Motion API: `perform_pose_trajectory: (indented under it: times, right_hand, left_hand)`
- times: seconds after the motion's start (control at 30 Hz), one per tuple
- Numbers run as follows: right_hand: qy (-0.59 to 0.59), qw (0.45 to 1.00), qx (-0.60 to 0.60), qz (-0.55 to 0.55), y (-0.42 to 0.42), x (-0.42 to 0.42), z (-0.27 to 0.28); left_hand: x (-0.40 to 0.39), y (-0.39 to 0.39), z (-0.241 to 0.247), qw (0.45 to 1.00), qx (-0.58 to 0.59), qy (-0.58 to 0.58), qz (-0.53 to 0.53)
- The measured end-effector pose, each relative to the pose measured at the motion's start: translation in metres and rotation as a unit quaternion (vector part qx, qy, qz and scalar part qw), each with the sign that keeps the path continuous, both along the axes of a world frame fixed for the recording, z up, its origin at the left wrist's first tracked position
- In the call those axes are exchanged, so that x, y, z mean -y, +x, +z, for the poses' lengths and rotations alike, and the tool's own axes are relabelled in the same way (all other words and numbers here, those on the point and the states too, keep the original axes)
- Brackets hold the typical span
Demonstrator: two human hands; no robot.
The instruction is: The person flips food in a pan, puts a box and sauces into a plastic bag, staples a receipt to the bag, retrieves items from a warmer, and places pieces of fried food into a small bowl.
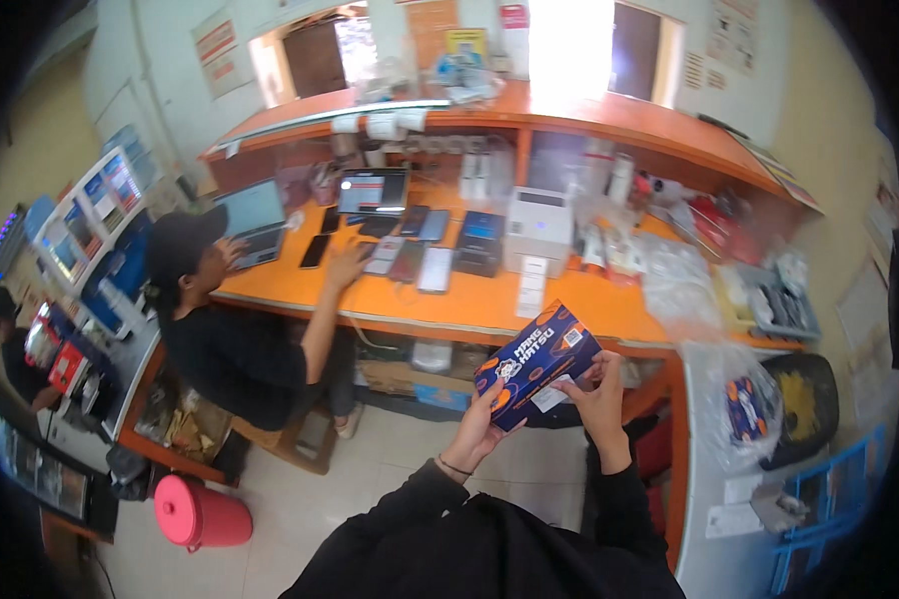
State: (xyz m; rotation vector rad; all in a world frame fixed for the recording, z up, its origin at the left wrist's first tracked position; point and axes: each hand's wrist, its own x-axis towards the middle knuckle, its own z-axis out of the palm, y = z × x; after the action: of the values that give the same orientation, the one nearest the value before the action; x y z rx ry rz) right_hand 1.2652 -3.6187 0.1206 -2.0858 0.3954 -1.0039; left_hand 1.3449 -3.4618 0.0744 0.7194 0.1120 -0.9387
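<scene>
My left hand [481, 428] holds the lower left end of a dark blue and orange printed cardboard food box [532, 367] tilted in front of me. My right hand [601, 397] is at the box's right side, its fingers on a small white paper label [551, 394] that lies against the box's lower edge. Beyond the box, a white label printer [539, 224] stands on the orange counter [595, 311], with a printed paper strip [531, 287] hanging from its front.
A co-worker in a black cap [187, 239] sits at the left by a laptop [258, 217]. Several phones and a tablet [373, 192] lie on the counter. A lidded pink bin [204, 513] stands on the floor. A plastic bag [745, 408] with a similar printed pack rests at right.
</scene>
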Motion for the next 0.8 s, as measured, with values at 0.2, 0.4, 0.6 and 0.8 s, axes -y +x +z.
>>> perform_pose_trajectory:
  times: [0.2, 0.4, 0.6, 0.8]
  right_hand:
    - [0.228, 0.937, 0.058, 0.26, 0.087, -0.05, -0.045]
    - [0.341, 0.888, 0.133, 0.278, 0.125, -0.09, -0.081]
    - [0.268, 0.888, 0.062, 0.37, 0.146, -0.084, -0.072]
    - [0.343, 0.875, 0.038, 0.339, 0.159, -0.057, -0.086]
  left_hand:
    - [-0.079, 0.033, -0.016, 0.997, -0.03, -0.021, 0.074]
    - [-0.094, 0.046, -0.002, 0.99, -0.051, 0.019, 0.127]
    - [-0.103, 0.066, -0.008, 0.986, -0.135, -0.069, 0.072]
    - [-0.097, 0.072, -0.015, 0.981, -0.174, -0.085, 0.004]
